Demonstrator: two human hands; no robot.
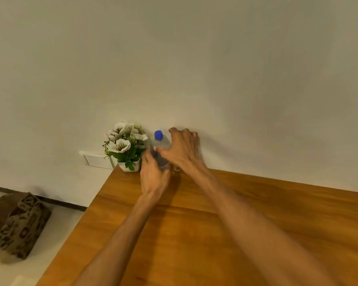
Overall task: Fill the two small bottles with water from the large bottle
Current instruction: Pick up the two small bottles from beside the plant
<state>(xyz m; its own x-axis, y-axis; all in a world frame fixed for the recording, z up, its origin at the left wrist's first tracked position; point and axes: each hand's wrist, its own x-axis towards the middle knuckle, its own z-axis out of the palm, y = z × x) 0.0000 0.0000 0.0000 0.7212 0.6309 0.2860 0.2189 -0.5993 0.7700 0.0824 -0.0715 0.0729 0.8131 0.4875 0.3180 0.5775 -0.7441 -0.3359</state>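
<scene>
Wooden desk (215, 234) nearest. Left hand (153, 178) wrapped around lower body of clear bottle (160, 148) with blue cap (158, 135), upright at far edge. Right hand (182, 150) just right of it, fingers spread, grip unclear. Flower pot (126, 149) left of hands.

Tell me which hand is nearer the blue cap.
Right. The right hand reaches beside the blue cap; the left hand is lower, on the bottle body.
</scene>
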